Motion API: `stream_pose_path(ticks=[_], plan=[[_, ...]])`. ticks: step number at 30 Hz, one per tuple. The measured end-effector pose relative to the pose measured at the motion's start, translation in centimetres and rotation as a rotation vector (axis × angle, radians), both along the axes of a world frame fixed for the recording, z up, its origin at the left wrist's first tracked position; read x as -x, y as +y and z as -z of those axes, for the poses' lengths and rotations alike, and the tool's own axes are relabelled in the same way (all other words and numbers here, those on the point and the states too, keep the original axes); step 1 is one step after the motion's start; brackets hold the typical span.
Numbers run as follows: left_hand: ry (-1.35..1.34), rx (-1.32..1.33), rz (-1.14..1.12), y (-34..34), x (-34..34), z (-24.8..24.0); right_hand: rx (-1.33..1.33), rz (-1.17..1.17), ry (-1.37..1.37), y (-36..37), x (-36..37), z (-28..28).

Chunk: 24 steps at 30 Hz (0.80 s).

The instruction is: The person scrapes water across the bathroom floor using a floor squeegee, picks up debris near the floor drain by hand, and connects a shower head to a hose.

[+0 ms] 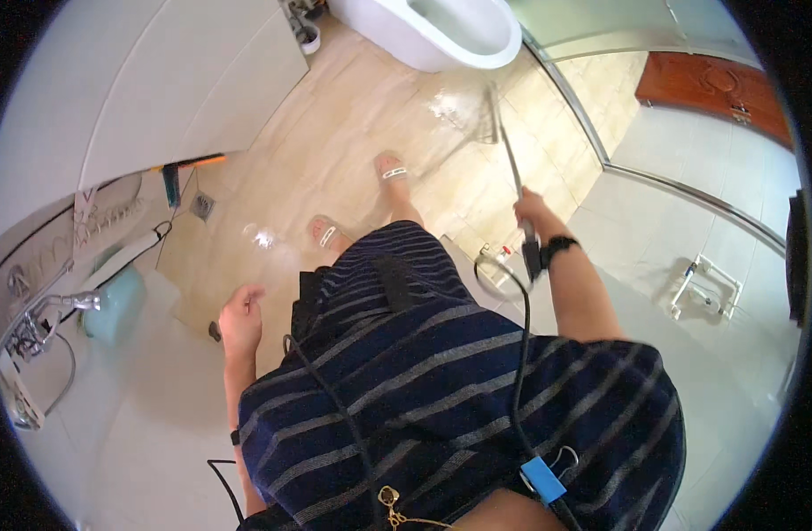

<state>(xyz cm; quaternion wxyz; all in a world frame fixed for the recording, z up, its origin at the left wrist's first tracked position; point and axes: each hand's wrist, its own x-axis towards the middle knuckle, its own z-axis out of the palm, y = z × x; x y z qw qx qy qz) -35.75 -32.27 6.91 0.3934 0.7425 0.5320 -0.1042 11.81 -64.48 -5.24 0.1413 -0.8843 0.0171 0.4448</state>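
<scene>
A person in a dark blue striped garment stands on a wet beige tiled bathroom floor (353, 133), seen from above, with the right hand (534, 217) closed in a fist around the thin grey handle of a long-handled floor squeegee (503, 133). The squeegee's handle slants away to the far right, and its blurred head rests on the floor just near a white toilet bowl (450, 35). The left hand (240, 319) hangs loosely curled and empty at the near left, well apart from a chrome wall tap (43, 314).
</scene>
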Motion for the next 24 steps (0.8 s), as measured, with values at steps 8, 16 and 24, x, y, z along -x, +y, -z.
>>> stream_pose_path(ticks=[8, 16, 24], plan=[[-0.02, -0.016, -0.152, -1.0, 6.6, 0.4, -0.102, -0.31, 0.216, 10.8, 15.1, 3.6], [-0.181, -0.01, -0.32, -2.8, 12.9, 3.9, -0.209, -0.94, 0.159, 21.5, 27.4, -1.6], [-0.121, -0.025, -0.556, -4.8, 19.9, 5.7, -0.059, -0.554, 0.357, 25.3, 27.7, -6.9]])
